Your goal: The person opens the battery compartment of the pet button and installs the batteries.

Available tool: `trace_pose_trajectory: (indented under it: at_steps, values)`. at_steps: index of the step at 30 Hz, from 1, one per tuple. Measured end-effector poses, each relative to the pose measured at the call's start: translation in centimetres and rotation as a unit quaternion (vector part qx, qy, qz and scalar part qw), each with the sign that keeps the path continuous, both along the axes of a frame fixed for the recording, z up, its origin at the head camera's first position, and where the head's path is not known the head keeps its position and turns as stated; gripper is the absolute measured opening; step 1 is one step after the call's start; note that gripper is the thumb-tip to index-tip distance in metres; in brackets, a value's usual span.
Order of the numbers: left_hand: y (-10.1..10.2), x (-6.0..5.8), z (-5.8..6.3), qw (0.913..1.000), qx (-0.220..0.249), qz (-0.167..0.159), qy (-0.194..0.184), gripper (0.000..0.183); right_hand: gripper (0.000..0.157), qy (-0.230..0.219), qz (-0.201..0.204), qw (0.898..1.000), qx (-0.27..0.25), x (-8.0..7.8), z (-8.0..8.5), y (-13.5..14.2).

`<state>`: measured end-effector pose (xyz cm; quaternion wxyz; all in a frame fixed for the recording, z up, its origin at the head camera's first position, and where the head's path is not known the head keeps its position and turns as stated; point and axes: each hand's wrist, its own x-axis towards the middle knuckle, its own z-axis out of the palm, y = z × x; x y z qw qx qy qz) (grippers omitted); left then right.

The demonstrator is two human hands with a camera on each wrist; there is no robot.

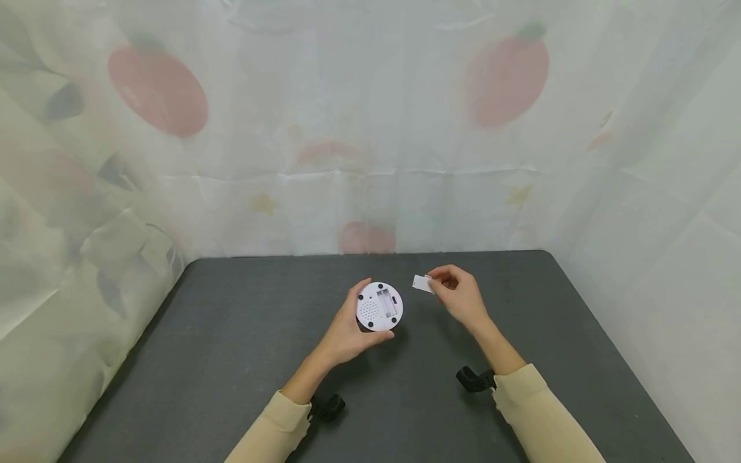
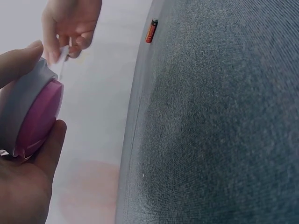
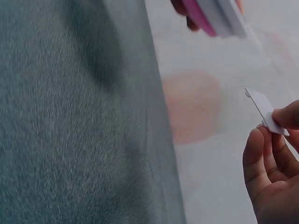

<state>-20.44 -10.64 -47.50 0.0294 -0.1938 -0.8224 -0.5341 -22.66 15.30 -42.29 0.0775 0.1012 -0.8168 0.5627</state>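
My left hand (image 1: 346,331) holds a round white device (image 1: 369,312) by its rim, thumb and fingers on opposite sides. Its underside faces the head camera, with speaker holes, several dark feet and an uncovered battery compartment (image 1: 386,303). In the left wrist view the device's other side shows a pink face (image 2: 41,119). To its right, my right hand (image 1: 460,296) pinches a small white battery cover (image 1: 423,283) between thumb and fingers. The right wrist view shows small tabs along the cover (image 3: 264,109). Cover and device are apart, both held above the table.
A red and black battery (image 2: 151,31) lies on the dark grey table (image 1: 231,360), seen only in the left wrist view. Pale printed curtains (image 1: 278,218) stand behind the table and along both sides. Black wrist straps (image 1: 476,379) sit near the sleeves.
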Motion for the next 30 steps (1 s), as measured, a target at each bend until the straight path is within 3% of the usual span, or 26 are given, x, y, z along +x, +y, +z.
trace_pose_trajectory:
  at_steps: [3, 7, 11, 24, 30]
  values:
    - [-0.1, 0.1, 0.0, 1.0, -0.003, 0.001, 0.0, 0.11, 0.018, -0.003, 0.006, 1.0, 0.017, -1.0, -0.8, 0.4]
    - [-0.3, 0.1, 0.0, 1.0, -0.003, 0.0, 0.002, 0.111, 0.016, -0.011, 0.015, 0.999, 0.043, -3.0, -3.3, 1.0]
    - [-0.5, 0.2, 0.0, 1.0, -0.005, 0.002, 0.001, 0.11, 0.014, -0.032, 0.023, 0.996, 0.081, -3.8, -4.2, 1.1]
    - [-0.6, 0.4, -0.1, 1.0, -0.006, 0.004, 0.0, 0.11, 0.008, -0.049, 0.036, 0.978, 0.198, -5.6, -6.7, 1.1]
    - [-0.6, 0.4, -0.2, 1.0, -0.006, 0.002, -0.002, 0.11, 0.009, -0.052, 0.036, 0.965, 0.254, -5.9, -7.6, 1.0]
